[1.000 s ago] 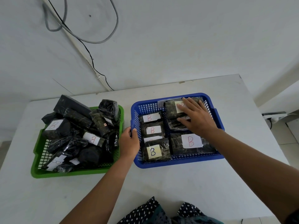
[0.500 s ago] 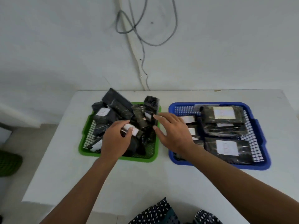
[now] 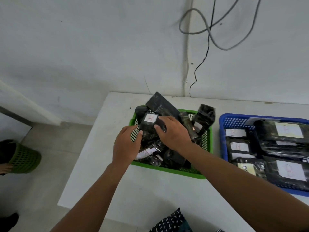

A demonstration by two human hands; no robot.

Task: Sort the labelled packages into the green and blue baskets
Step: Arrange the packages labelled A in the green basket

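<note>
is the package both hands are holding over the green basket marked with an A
No, the white label on the package held by the left hand and right hand reads B.

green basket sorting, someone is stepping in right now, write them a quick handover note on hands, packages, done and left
Left hand: holds the near left side of a B-labelled package in the green basket.
Right hand: grips the same package from the right.
Blue basket: already holds several packages marked B, laid flat.
Done: those B packages are sorted.
Left: this B package probably goes to the blue basket; the loose pile in the green basket needs checking, most labels unreadable.
</note>
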